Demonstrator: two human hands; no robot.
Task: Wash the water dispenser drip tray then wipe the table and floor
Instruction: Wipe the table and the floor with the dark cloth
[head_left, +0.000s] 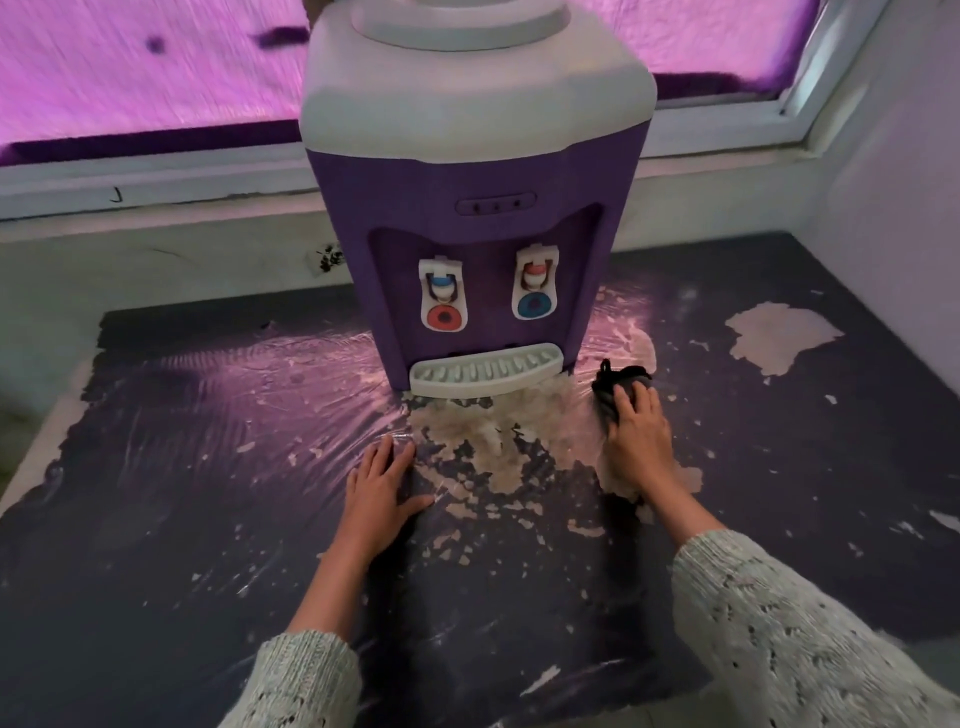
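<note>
A purple and white water dispenser (475, 197) stands at the back of a dark table (182, 519) whose surface is peeling and shiny. Its white slotted drip tray (485, 371) sits in place at the dispenser's foot. My right hand (636, 431) presses a black cloth (621, 387) onto the table just right of the tray. Flat on the table, my left hand (382, 486) rests with its fingers spread, in front and left of the tray.
A window sill (156, 176) runs behind the dispenser, under a pink-lit window. A white wall (893, 171) closes the right side. Pale patches of bare surface (779, 335) show where the dark coating has flaked off.
</note>
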